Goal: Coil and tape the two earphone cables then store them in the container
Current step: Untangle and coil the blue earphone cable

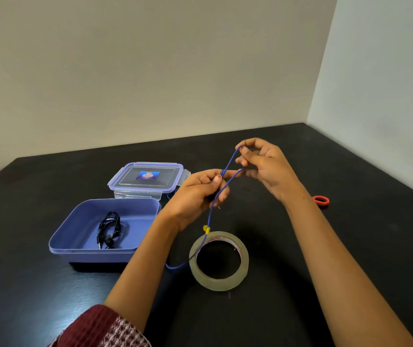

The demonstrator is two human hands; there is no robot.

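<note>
We record both bare hands raised above the black table top. The left hand is closed, thumb pressed against the fingers, pinching the thin blue earphone cable where its two strands meet. The right hand, just beyond and to the right of the left, holds the far end of a loop of the same cable between its curled fingertips, so that the loop spans the short gap between the two hands.

From the left hand the blue cable hangs down past a small yellow piece on the wire, crosses the rim of the roll of clear adhesive tape lying flat below the hands, and ends on the table just left of the roll, beside the left forearm.

To the left of the left hand stands the open blue rectangular plastic container; inside it lies the coiled black earphone cable. We cannot tell whether tape is on that coil. Beyond the container, left of the left hand, rests the clear lid with blue rim and clips, bearing a blue label.

Well to the right of the right forearm lies a small orange-red ring-shaped object, which we cannot identify. A maroon knitted sleeve covers the left upper arm.
</note>
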